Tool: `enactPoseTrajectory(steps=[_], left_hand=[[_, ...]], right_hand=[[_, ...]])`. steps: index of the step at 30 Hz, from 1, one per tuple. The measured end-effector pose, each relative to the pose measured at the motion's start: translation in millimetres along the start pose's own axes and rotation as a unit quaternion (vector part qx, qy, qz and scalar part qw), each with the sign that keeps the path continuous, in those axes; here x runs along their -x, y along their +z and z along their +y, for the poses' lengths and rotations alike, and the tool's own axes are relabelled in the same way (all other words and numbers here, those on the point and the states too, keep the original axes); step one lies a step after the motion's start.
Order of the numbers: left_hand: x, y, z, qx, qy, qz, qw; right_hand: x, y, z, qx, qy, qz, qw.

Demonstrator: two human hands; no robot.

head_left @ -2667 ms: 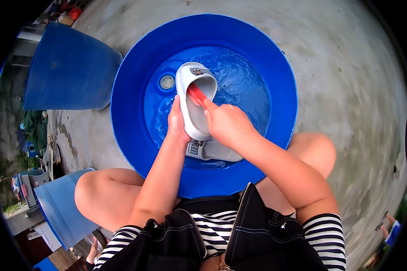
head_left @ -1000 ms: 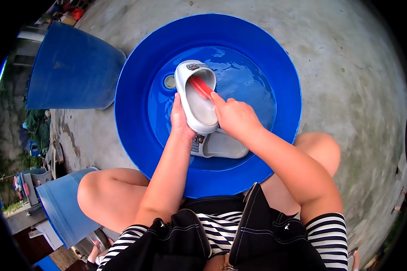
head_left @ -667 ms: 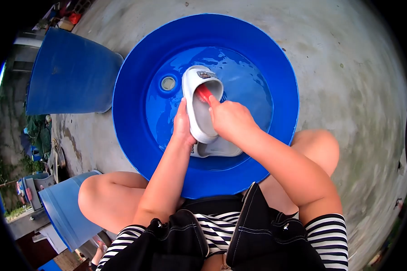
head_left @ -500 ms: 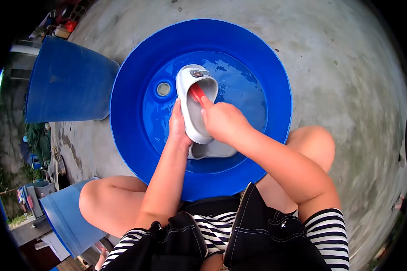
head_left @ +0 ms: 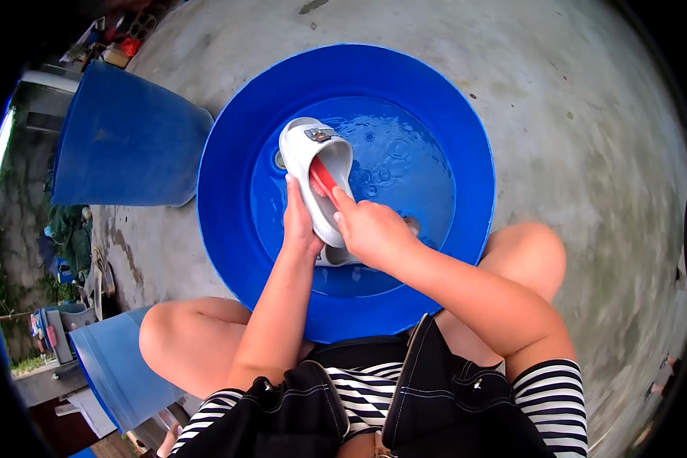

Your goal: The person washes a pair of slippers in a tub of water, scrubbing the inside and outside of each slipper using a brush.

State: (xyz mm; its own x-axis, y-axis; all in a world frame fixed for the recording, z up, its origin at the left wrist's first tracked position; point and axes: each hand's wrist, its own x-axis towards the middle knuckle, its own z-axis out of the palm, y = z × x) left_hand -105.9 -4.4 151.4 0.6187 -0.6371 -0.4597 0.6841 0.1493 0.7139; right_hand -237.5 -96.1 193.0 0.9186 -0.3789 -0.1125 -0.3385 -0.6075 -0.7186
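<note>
A white slide sandal [head_left: 295, 146] with a small decoration on its strap is held tilted above shallow water in a round blue tub [head_left: 466, 153]. My left hand [head_left: 300, 217] grips the sandal along its left side and heel. My right hand [head_left: 374, 229] is closed around the handle of a red brush [head_left: 323, 177], whose pale bristles lie against the footbed, partly under the strap. Below my hands, a second pale sandal [head_left: 336, 257] rests in the tub, mostly hidden.
A tall blue bucket [head_left: 130, 137] lies on its side left of the tub. A lighter blue container [head_left: 122, 366] is at lower left. Grey concrete floor [head_left: 580, 137] surrounds the tub, and my bent knees flank its near side.
The held sandal has shifted slightly left and tilted more, now covering part of the round fitting in the tub floor. The brush has drawn back a little toward the heel. Ripples show on the water.
</note>
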Motion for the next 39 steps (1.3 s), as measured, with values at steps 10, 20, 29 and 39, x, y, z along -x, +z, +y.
enactPoseTrajectory(steps=[10, 20, 29, 39], left_hand=[[-8, -23, 20, 0.141, 0.036, -0.018, 0.989], [-1, 2, -4, 0.083, -0.051, -0.066, 0.993], [0, 7, 9, 0.064, -0.017, -0.053, 0.996], [4, 8, 14, 0.042, -0.003, -0.040, 0.998]], right_hand=[[11, 8, 19, -0.063, -0.090, -0.014, 0.994], [-20, 6, 22, 0.082, -0.004, 0.074, 0.994], [-2, 6, 7, 0.055, -0.016, 0.028, 0.998], [3, 9, 2, 0.039, -0.019, 0.038, 0.998]])
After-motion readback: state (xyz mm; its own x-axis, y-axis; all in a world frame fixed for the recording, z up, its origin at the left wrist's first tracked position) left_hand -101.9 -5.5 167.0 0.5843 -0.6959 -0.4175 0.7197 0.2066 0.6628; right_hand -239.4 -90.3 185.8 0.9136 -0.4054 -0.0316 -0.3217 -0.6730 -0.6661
